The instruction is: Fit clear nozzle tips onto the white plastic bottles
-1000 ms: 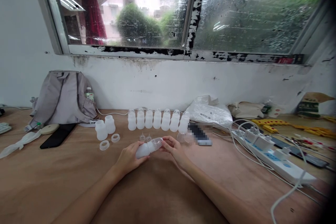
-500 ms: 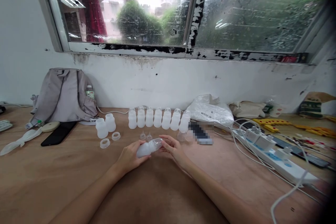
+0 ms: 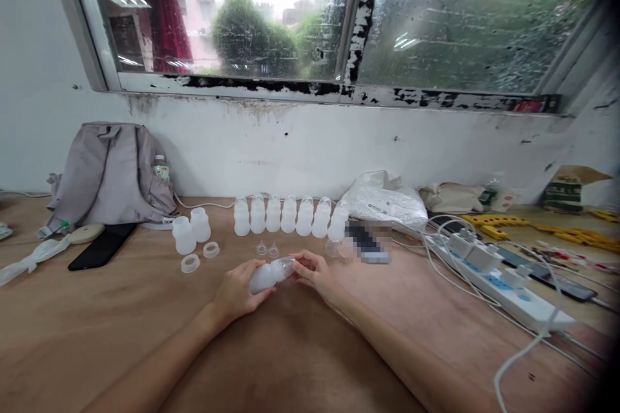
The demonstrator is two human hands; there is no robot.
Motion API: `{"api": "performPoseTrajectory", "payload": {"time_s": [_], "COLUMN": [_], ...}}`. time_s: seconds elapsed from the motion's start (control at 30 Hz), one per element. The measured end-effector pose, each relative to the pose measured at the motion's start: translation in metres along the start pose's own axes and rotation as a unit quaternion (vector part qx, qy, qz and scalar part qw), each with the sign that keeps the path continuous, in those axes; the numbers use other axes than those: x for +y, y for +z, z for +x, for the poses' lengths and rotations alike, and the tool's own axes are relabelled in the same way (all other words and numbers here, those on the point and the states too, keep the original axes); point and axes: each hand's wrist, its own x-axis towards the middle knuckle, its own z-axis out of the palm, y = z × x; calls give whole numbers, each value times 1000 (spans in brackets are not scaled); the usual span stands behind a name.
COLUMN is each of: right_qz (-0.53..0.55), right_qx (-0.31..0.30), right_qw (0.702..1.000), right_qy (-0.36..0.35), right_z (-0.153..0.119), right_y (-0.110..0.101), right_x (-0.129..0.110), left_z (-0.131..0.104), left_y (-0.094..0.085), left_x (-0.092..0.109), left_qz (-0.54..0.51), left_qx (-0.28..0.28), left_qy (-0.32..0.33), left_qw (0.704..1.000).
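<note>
Over the near middle of the table, a frosted white baby bottle [image 3: 261, 280] lies tilted, its top pointing right. My left hand [image 3: 236, 292] is wrapped round the bottle's body. The fingers of my right hand [image 3: 314, 272] close on the clear cap [image 3: 285, 266] at its top end. Two clear nipples [image 3: 267, 248] rest just behind the bottle. To the left stand two open bottle bodies [image 3: 185, 239], with two white collar rings [image 3: 190, 263] in front. Several capped bottles [image 3: 289, 216] stand in a row behind, and clear caps [image 3: 333, 248] lie at the row's right end.
A grey backpack [image 3: 109, 174] and a black phone [image 3: 101, 248] are at the left. Plastic wrapping [image 3: 382, 200] lies against the wall. At the right is a power strip [image 3: 513, 300] with loose white cables, near yellow plastic parts [image 3: 494, 222].
The view has shifted slightly. My right fingers have shifted their grip on the clear cap, and it sits a little straighter in line with the bottle.
</note>
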Motion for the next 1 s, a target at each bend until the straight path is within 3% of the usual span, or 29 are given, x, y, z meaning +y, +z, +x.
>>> {"api": "performPoseTrajectory", "payload": {"time_s": [0.33,0.5,0.7,1.0], "right_qz": [-24,-23,60,62], "right_qx": [16,8,-34,48], "right_qw": [999,1000,998,995], "right_qy": [-25,-13,-2,56], "right_z": [2,1,-2,6], "right_y": [2,-9,-13,-31], "right_x": [3,-16,-36,-14], "left_z": [1,7,7,13], "left_y": [-1,5,8,1], "left_x": [3,10,8,-4], "left_qz": [-1,-27,-117,-225], "left_qx": [-10,-21,-85,-62], "left_qy": [-1,-2,-4,-75], "left_qw": [1000,999,989,969]}}
